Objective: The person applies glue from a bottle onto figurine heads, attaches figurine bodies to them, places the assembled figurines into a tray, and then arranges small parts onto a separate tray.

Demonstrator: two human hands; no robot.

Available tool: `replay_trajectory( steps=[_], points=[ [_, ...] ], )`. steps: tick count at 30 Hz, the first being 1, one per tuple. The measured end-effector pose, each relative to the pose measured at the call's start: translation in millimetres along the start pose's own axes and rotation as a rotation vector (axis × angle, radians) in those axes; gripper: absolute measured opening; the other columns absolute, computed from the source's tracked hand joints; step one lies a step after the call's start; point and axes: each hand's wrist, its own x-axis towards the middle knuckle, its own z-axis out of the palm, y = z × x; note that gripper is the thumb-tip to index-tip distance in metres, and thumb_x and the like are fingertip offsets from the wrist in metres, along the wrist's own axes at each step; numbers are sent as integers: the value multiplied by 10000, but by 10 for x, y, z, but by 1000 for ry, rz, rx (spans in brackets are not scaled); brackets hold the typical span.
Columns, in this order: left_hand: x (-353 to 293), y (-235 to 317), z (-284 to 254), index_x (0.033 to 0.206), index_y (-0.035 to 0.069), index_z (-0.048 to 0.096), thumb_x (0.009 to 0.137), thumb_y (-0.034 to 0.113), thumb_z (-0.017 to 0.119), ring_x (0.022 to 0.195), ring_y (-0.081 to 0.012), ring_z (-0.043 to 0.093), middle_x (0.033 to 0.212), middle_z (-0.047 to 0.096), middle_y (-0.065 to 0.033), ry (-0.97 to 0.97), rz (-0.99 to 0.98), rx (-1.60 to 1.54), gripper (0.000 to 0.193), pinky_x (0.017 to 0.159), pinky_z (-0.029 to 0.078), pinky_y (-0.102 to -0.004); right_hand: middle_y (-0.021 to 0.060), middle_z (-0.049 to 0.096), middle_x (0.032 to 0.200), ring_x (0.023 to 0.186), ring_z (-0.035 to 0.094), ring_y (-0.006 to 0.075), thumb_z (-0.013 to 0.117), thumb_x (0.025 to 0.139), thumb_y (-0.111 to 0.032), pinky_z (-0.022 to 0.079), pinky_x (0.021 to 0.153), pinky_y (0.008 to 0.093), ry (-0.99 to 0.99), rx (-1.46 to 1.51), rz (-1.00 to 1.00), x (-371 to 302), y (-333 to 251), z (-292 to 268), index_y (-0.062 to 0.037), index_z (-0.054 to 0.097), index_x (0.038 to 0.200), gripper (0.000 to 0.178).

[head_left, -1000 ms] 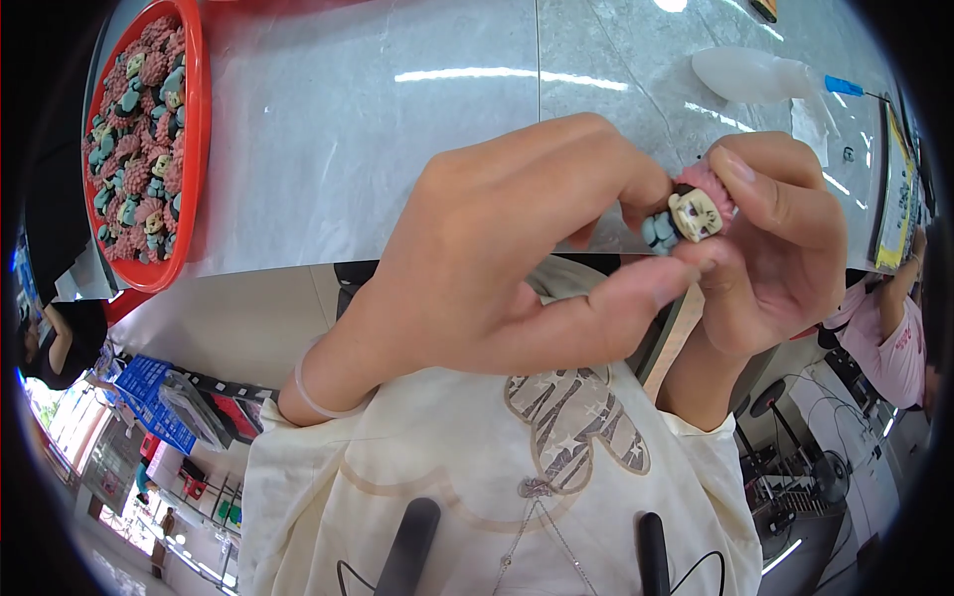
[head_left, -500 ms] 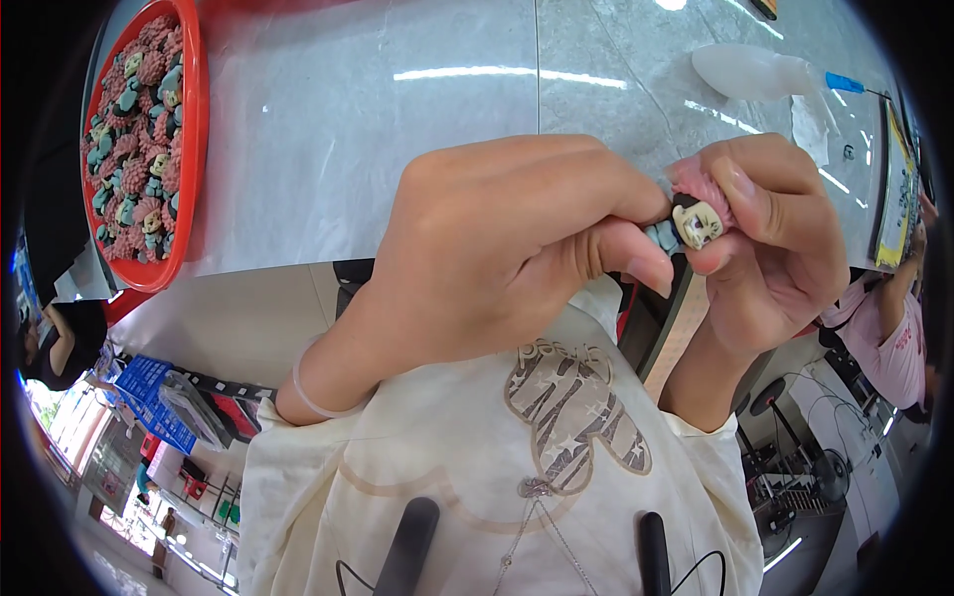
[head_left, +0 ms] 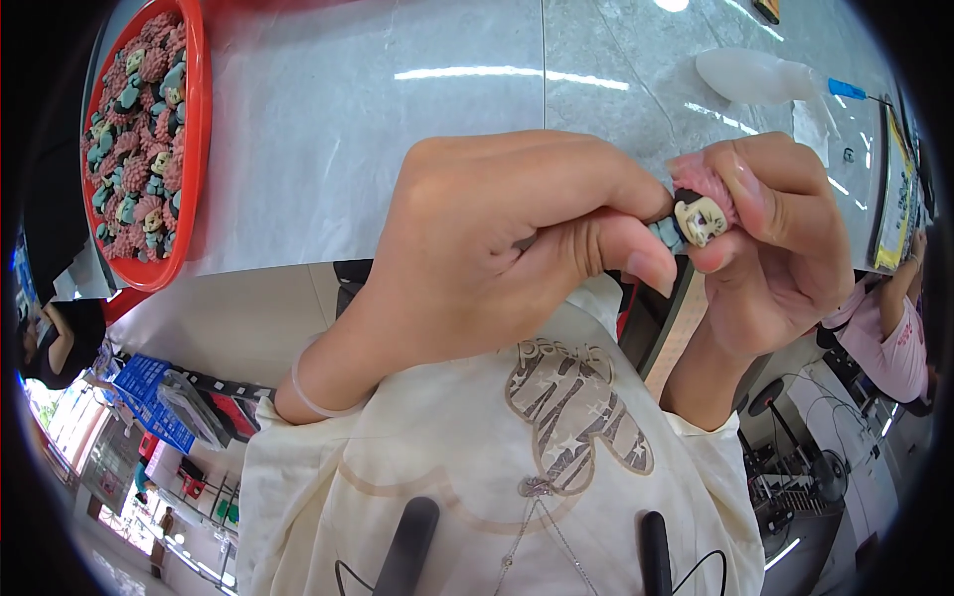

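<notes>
A small figurine (head_left: 702,221) with pink hair, a pale face and a blue-green body is held between both hands, just over the table's near edge. My left hand (head_left: 507,238) pinches its body between thumb and forefinger. The thumb and fingers of my right hand (head_left: 780,228) close on its pink hair. The figurine lies tilted sideways, its face turned up toward me. Fingertips cover parts of the hair and the lower body. At the far left, a red oval tray (head_left: 202,119) is filled with several similar pink-haired figurines (head_left: 134,174).
Beyond my right hand, a white squeeze bottle (head_left: 750,74) with a blue needle tip (head_left: 845,88) lies on the grey table (head_left: 328,159). A yellow-and-black package (head_left: 894,204) rests by the right edge. Another person in a pink shirt (head_left: 887,343) is at the right.
Both hands keep their grip on the figurine, with only a very slight shift. The figurine's face has turned a little.
</notes>
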Motion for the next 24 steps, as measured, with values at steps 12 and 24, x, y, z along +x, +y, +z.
replay_trajectory(
  steps=[12,24],
  points=[
    [110,260,-217,814,31,571,661,231,706,540,-71,464,682,561,-16,-331,-431,-113,286,474,365,-196,152,560,742,611,519,176,674,563,16,405,502,228,43,-143,-51,113,-141,92,-31,587,839,293],
    [-169,515,-1455,910,40,551,707,71,552,800,-211,523,901,553,-75,442,-91,1217,205,684,413,-294,119,519,708,611,482,208,650,597,-123,355,519,268,59,-222,83,103,-177,72,-33,587,774,209]
  ],
)
